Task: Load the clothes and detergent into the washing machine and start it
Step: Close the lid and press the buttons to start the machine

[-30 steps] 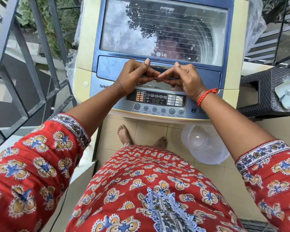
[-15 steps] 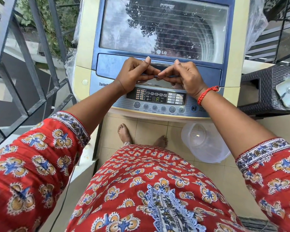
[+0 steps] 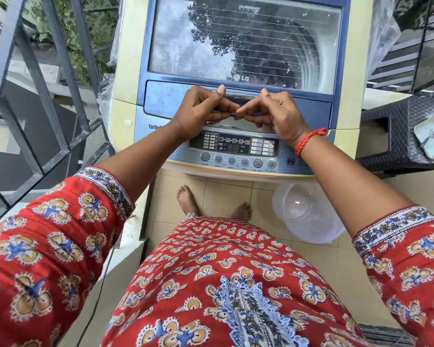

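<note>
Both hands meet at the lid handle (image 3: pixel 238 113) of the washing machine (image 3: pixel 238 78): left hand (image 3: pixel 203 110) curled around its edge, thumb raised, then my right hand (image 3: pixel 277 113) gripping likewise, a red thread bracelet (image 3: pixel 308 141) at the wrist. Closed glass lid (image 3: pixel 243 41) lies beyond, control panel (image 3: pixel 236 149) just below my wrists, clear plastic tub (image 3: pixel 306 216) on the floor at right.

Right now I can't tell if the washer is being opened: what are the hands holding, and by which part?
Both hands, left hand and right hand, grip the lid by its front handle edge, fingers curled under it.
</note>
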A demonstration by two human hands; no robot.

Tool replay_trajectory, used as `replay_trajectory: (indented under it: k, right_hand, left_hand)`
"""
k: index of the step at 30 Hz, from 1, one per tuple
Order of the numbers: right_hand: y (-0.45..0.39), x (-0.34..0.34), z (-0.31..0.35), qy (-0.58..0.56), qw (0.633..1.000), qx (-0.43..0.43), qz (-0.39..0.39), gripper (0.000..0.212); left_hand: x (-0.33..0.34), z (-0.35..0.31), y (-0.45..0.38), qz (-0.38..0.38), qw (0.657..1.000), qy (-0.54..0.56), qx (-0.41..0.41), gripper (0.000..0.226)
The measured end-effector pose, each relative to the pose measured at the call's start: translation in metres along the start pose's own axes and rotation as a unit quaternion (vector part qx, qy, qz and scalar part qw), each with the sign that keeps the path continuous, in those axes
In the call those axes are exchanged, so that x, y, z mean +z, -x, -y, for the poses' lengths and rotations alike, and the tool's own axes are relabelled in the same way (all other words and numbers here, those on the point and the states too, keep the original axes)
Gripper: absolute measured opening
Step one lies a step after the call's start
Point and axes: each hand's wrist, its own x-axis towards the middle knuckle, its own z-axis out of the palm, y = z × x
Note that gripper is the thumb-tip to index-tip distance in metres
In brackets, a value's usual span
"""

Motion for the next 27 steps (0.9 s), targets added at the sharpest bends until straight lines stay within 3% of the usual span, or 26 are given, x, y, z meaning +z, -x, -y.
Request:
replay_trajectory:
  k: [27]
  right_hand:
    - [0.0003,0.0012,0.0010,-0.004,1.000,-0.006,0.004,0.049]
  left_hand:
    - [0.0006,0.0000,-0.0006,0.008,1.000,0.007,0.010,0.045]
